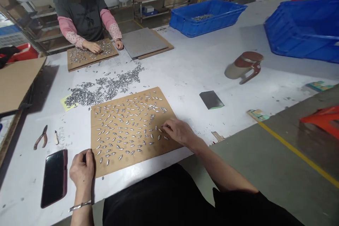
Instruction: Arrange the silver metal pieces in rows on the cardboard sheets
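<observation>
In front of me a brown cardboard sheet (113, 169) lies on the white table, with many small, silvery, spindle-shaped metal pieces (131, 136) spread over it. My right hand (181, 133) is over the sheet's right side, thumb and fingertips pinched at a small metal piece, mostly hidden by the fingers. At the left edge of the sheet rests my left hand (81, 169), its fingers curled closed; whatever may be inside them is hidden. Behind the sheet is a loose heap of the same metal pieces (106, 88), partly on a yellow paper (63, 103).
Left of me lie a phone (54, 178), pliers (41, 137) and a small pale tool (56, 137). Rightward are a dark block (211, 99), a lidded mug (245, 65) and blue bins (206, 17). Across the table a person (82, 17) handles pieces on another cardboard (75, 64).
</observation>
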